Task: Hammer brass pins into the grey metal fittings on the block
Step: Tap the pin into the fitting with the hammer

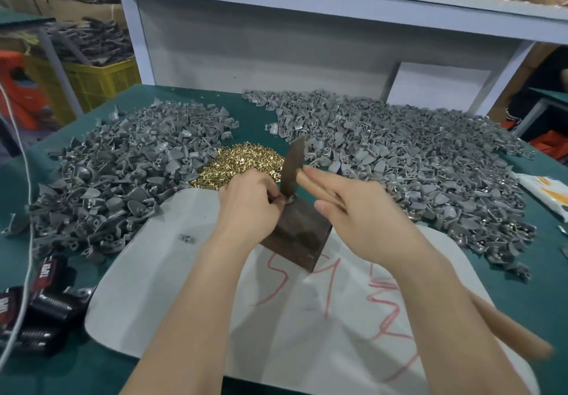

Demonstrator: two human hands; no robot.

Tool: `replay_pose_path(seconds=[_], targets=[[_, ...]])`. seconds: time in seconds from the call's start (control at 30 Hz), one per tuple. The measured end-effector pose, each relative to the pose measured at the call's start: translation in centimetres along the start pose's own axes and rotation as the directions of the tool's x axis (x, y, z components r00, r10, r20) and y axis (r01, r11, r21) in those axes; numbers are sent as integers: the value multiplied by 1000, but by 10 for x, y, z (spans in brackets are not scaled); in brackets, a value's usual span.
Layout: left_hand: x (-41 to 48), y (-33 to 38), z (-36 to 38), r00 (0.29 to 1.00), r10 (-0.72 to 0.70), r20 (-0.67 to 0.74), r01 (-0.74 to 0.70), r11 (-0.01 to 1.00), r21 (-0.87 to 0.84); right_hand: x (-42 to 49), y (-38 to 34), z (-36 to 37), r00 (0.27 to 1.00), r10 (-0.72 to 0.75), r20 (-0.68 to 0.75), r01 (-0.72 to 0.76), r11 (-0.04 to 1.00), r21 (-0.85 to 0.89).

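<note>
The grey fittings (pixel 123 179) heaped on the worktop (pixel 252 118) look like cast metal with a dull, matt skin, while the brass pins (pixel 242 161) gleam bright gold. The block (pixel 302 241) is dark with a worn, low sheen. The hammer (pixel 293 169) has a dull dark metal head and a smooth pale wooden handle (pixel 318 185). The white sheet (pixel 184 271) is matt, the worktop covering matt green.

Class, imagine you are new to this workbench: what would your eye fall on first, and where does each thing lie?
Grey fittings swamp the green table in a left heap and a right heap, with a glittering pile of brass pins between them. At the centre, the left hand pinches a fitting on the dark block, while the right hand holds a hammer, head down at that fitting.
</note>
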State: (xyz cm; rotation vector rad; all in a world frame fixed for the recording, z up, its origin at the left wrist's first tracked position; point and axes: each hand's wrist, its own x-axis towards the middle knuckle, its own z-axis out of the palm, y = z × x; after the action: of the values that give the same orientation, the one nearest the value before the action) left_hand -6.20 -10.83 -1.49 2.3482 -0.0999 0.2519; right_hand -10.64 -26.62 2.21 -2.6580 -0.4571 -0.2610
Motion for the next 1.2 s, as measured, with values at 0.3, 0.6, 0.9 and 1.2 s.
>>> replay_pose_path(seconds=[0.3, 0.6, 0.9, 1.2], targets=[[2, -1, 1, 1000, 17, 16, -17, 1000, 12, -1, 2, 8, 997, 28, -70, -26, 999, 21], [3, 0, -1, 999, 22, 25, -24, 999, 48, 1, 3, 13, 997, 40, -69, -39, 999, 21], [3, 1, -2, 999, -9, 39, 6, 997, 73, 38, 47, 26, 883, 468, 29, -456, 844, 284], [5, 0, 1, 1000, 9, 15, -9, 998, 62, 43, 58, 33, 878, 473, 79, -463, 879, -114]])
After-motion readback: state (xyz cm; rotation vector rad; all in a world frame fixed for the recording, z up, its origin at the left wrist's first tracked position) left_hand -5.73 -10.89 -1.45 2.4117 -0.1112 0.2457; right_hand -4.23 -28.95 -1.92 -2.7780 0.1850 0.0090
